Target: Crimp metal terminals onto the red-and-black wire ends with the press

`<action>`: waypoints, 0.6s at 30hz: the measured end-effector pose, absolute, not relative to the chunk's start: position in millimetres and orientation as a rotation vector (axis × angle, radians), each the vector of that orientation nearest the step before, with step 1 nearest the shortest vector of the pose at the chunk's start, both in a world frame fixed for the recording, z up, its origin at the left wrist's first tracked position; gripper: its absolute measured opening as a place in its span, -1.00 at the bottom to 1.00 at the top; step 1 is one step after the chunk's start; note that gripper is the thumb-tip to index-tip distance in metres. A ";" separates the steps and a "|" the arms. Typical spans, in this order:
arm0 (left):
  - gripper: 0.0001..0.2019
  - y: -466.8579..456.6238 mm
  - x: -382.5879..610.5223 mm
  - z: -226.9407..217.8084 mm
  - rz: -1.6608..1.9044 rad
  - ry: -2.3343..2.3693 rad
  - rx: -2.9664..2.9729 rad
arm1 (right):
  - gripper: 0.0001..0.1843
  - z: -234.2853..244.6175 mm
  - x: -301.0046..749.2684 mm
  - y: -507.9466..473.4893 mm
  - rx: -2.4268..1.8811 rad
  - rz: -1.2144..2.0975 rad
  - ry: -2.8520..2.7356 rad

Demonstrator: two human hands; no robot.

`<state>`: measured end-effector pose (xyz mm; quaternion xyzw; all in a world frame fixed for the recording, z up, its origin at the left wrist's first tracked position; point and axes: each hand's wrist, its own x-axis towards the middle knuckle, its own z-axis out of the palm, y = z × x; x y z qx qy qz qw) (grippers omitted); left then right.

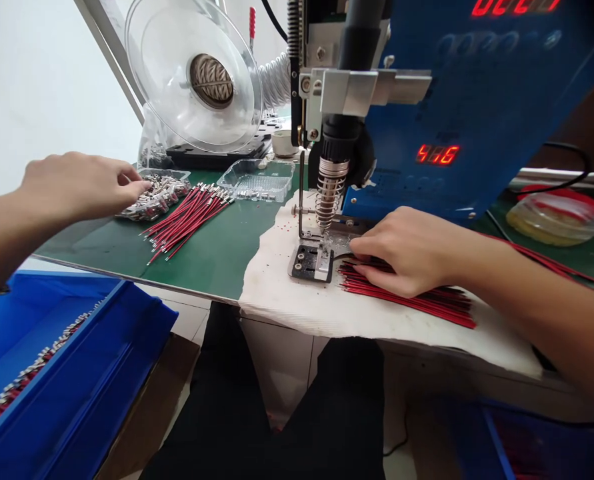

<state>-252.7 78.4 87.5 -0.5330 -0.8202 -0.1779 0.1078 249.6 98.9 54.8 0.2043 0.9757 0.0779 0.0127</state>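
Observation:
My left hand (84,183) reaches over a clear plastic tray (179,175) heaped with small silvery metal terminals (164,190). Its thumb and fingertips are closed together at the heap; whatever they pinch is too small to make out. On the right, my right hand (401,253) lies over a bundle of red and black wires (427,305), thumb and index finger closed on wires at the end nearest the machine. Just left of those fingertips sits a small metal fixture (311,262) under the spring-wrapped tip (331,193) of a blue bench machine (441,113) with red digits.
Red wires with metal ends (189,217) lie on the green tabletop (227,247). Behind them are another clear tray (257,175) and a large clear reel (151,73). White cardboard (287,307) lies under the fixture. A blue bin (101,353) stands below, left; a lidded tub (559,217) sits right.

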 end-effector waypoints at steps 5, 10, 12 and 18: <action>-0.21 87.2 -280.7 72.0 -0.759 -2.443 -1.758 | -0.71 52.7 248.0 96.9 0.594 0.155 3.066; -0.24 86.7 -272.3 70.1 -0.886 -2.454 -1.778 | -0.70 63.5 256.4 95.7 0.693 0.087 3.018; -0.28 83.2 -264.1 73.2 -0.925 -2.483 -1.759 | -0.69 69.7 261.8 94.6 0.774 0.135 2.971; -0.19 77.9 -244.2 83.6 -1.065 -2.576 -1.630 | -0.77 74.3 267.4 95.0 0.913 0.274 2.813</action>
